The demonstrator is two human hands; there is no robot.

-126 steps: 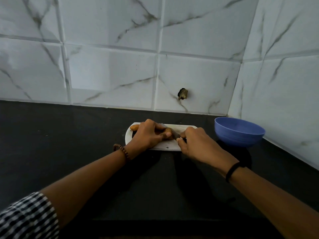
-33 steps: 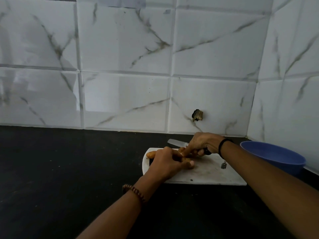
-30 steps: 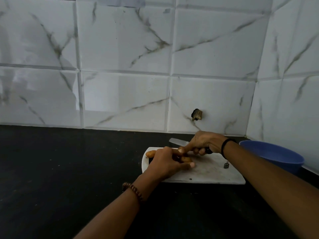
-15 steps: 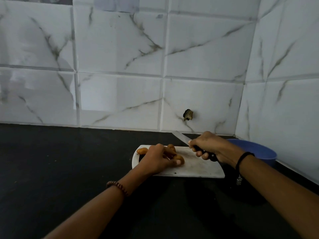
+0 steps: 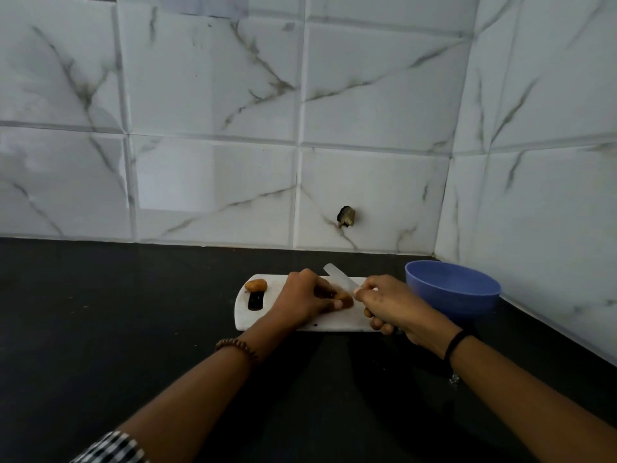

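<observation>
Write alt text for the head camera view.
On a white cutting board, the left hand holds an orange vegetable while the right hand grips a knife beside it. A blue bowl stands to the right on the black counter.

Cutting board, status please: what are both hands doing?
Left hand holds orange piece on board. Right hand grips knife, blade over it. Nothing in the way.

Cutting board (image 5: 347,321) lies on the counter (image 5: 100,312), before the wall (image 5: 213,182). Bowl (image 5: 452,289) stands just right of the board. One vegetable piece (image 5: 255,285) lies at the board's left end. A second piece (image 5: 345,299) lies mid-board under the left hand (image 5: 300,300), with the knife (image 5: 337,279), held by the right hand (image 5: 394,305), just beside it.
</observation>
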